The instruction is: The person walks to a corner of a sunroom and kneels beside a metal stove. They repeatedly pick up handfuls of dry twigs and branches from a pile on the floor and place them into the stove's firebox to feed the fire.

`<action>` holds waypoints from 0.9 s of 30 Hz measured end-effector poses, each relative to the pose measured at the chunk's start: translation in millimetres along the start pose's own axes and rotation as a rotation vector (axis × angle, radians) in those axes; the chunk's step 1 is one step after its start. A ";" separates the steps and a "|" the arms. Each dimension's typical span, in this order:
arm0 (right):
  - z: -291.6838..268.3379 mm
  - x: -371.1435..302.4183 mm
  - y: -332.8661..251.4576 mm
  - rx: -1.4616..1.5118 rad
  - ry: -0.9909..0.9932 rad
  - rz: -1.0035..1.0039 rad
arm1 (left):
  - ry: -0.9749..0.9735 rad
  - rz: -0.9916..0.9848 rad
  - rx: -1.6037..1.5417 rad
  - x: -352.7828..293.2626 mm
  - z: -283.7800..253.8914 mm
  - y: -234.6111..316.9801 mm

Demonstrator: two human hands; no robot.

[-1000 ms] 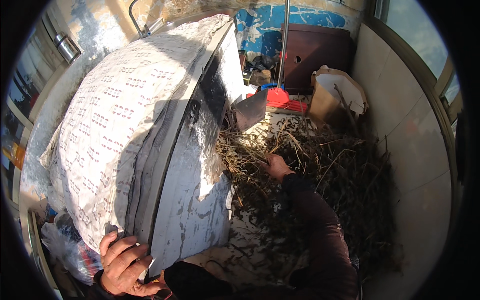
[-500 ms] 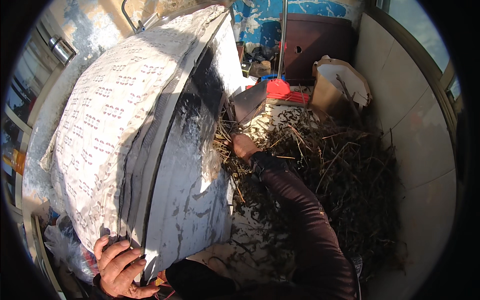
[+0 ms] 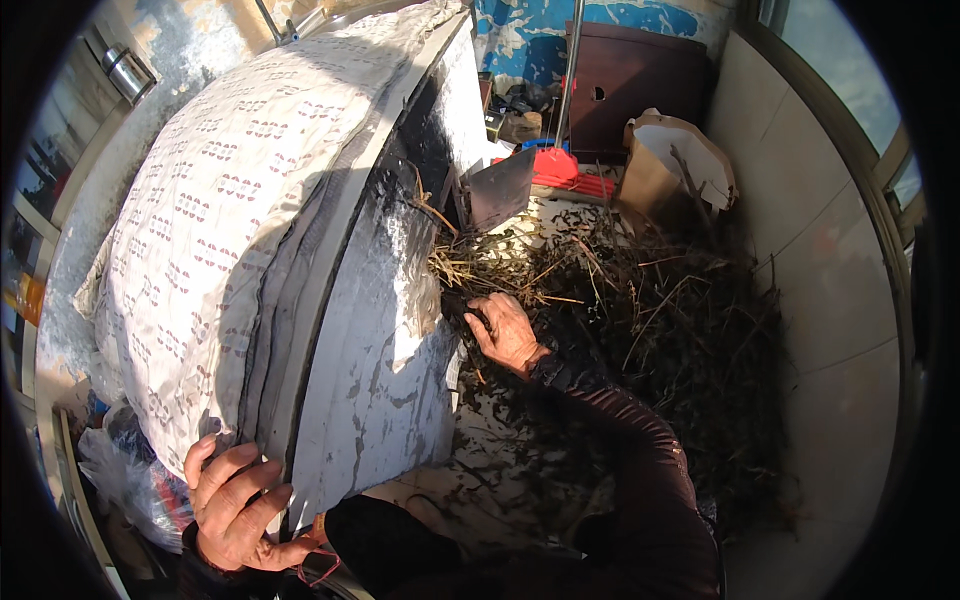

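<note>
My left hand [image 3: 240, 505] grips the near lower corner of a tilted, scuffed white board [image 3: 375, 400]. Its fingers lie over the edge of a cream quilt [image 3: 190, 240] with small printed marks, which covers the board's other side. The thumb sits low by the corner. My right hand [image 3: 508, 335] is just right of the board, fingers bent and thumb apart, with nothing visible between them. Beyond its fingertips lies a clump of dry straw-coloured stalks [image 3: 465, 262] against the board. A heap of dark dry plant stems [image 3: 680, 340] spreads right of my right forearm.
An open brown paper bag [image 3: 650, 165] stands at the back right beside a red broom head [image 3: 556, 163] with a metal pole. A dark flat panel [image 3: 502, 188] leans near the stalks. The tiled wall [image 3: 835, 260] bounds the right; a clear plastic bag [image 3: 125, 480] sits lower left.
My right hand has drawn back toward me from the pale stalks, and more of it shows. The stalks by the board stand out more. My left hand keeps its hold.
</note>
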State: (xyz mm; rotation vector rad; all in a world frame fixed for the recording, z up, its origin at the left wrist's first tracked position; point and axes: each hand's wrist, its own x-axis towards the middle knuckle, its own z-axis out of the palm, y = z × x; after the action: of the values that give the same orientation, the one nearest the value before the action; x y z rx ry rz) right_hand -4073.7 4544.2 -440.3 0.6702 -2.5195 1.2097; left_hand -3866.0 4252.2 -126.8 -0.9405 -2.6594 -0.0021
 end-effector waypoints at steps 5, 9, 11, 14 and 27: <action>63.3 -31.9 21.3 0.419 -0.254 0.525 | 0.006 0.003 -0.004 1.4 -0.3 0.5; 97.2 -14.1 53.2 0.721 -0.142 0.460 | -0.032 -0.007 -0.005 -0.1 -1.5 -0.5; 127.4 3.3 67.0 1.121 0.126 0.513 | -0.060 -0.006 -0.013 -1.6 -2.0 -1.4; 142.2 10.0 98.0 0.834 0.047 0.229 | -0.007 0.055 -0.011 -3.1 0.7 -3.6; -200.7 -68.2 55.2 -0.015 -0.258 0.788 | 0.227 0.144 -0.158 -19.2 8.3 -13.6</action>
State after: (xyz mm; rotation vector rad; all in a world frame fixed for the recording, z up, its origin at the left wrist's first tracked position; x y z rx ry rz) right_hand -4035.7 4751.9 -382.1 -0.2411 -3.1336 1.3796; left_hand -3862.8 4230.7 -139.0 -1.1088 -2.4057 -0.2729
